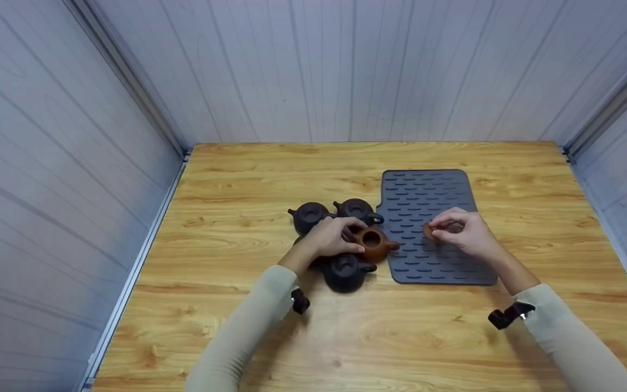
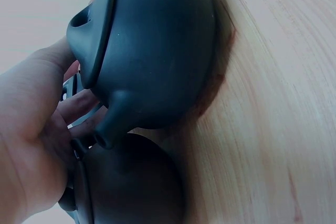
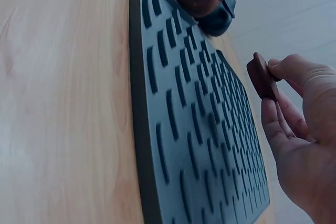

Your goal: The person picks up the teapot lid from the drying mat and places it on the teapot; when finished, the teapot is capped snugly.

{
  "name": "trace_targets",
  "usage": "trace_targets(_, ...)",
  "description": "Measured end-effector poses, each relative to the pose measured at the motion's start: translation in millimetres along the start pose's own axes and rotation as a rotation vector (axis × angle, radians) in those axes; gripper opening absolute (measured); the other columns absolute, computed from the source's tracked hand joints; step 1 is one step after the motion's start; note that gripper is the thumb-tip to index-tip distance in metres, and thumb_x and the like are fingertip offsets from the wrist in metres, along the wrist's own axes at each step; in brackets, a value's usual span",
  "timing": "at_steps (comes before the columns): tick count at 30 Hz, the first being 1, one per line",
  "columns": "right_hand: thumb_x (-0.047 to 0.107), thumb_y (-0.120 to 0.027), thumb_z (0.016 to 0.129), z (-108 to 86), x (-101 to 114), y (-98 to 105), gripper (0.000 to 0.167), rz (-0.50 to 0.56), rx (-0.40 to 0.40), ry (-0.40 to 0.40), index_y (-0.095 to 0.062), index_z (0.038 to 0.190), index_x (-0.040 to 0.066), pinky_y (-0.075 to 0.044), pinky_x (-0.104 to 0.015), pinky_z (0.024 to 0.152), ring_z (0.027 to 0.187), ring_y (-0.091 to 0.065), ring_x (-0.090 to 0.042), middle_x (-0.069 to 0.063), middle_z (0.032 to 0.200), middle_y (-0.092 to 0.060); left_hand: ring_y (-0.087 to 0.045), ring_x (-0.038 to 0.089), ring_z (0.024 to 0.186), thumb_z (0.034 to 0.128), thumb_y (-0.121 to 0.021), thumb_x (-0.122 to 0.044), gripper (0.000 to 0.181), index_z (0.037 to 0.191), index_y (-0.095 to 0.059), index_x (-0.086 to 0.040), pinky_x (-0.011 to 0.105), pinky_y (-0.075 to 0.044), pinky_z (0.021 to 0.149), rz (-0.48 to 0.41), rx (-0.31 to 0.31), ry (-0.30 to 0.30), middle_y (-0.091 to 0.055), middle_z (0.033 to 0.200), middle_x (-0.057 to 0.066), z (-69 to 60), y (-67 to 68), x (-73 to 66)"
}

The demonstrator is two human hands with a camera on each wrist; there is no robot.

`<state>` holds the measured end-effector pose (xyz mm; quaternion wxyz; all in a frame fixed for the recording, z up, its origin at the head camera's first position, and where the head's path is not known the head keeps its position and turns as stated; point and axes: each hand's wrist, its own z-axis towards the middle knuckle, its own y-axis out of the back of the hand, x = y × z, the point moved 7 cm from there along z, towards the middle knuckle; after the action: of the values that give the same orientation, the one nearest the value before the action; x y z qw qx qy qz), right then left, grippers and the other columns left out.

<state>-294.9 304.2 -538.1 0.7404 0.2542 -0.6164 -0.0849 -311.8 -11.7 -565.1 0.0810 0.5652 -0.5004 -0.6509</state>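
Note:
My left hand (image 1: 335,237) grips a brown teapot (image 1: 380,252), thumb and fingers at its left side. The pot's top stands uncovered, and its spout points right toward the grey ridged mat (image 1: 428,190). Above that mat, my right hand (image 1: 470,235) pinches a small brown teapot lid (image 3: 262,77) by its knob, the lid tilted on edge. A dark lidded teapot (image 2: 163,51) stands close beside my left hand in the left wrist view. The left hand and forearm partly cover another dark pot.
Two more dark teapots, one at the back left (image 1: 308,218) and one behind the brown pot (image 1: 355,209), cluster left of the mat. Pale panelled walls (image 1: 324,71) border the wooden table (image 1: 400,337) at the back and sides.

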Motion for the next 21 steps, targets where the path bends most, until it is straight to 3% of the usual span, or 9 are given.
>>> trace_targets(5,0.004,-0.085,0.100,4.6,9.9,-8.8,0.015,0.017,0.013,0.009,-0.085,0.114,-0.001,-0.056,-0.012,0.093,0.105,-0.065,0.002,0.003,0.113,-0.073,-0.078,0.019,0.126,0.0978,-0.089,-0.048,0.056,0.149,-0.071,-0.033,0.043,-0.059,0.113,0.000,0.004,0.027,-0.083,0.136,-0.001,2.3,-2.8,4.6)
trace_targets(12,0.007,-0.084,0.101,9.9,21.6,-24.3,0.015,0.024,0.037,0.003,-0.085,0.115,0.001,-0.057,-0.013,0.094,0.107,-0.065,0.002,-0.005,0.116,-0.073,-0.078,0.025,0.127,0.0997,-0.088,-0.042,0.056,0.150,-0.071,-0.026,0.046,-0.058,0.115,-0.004,0.009,0.015,-0.083,0.136,0.006,-7.5,4.4,-10.6)
trace_targets(21,0.007,-0.085,0.101,20.5,36.4,-41.0,0.016,0.067,0.063,0.009,-0.086,0.116,0.002,-0.057,-0.014,0.095,0.109,-0.067,-0.002,-0.013,0.120,-0.072,-0.080,0.021,0.123,0.0986,-0.089,-0.043,0.055,0.149,-0.072,-0.029,0.043,-0.061,0.110,0.029,-0.001,0.013,-0.084,0.133,0.003,-0.1,-1.4,-3.2)
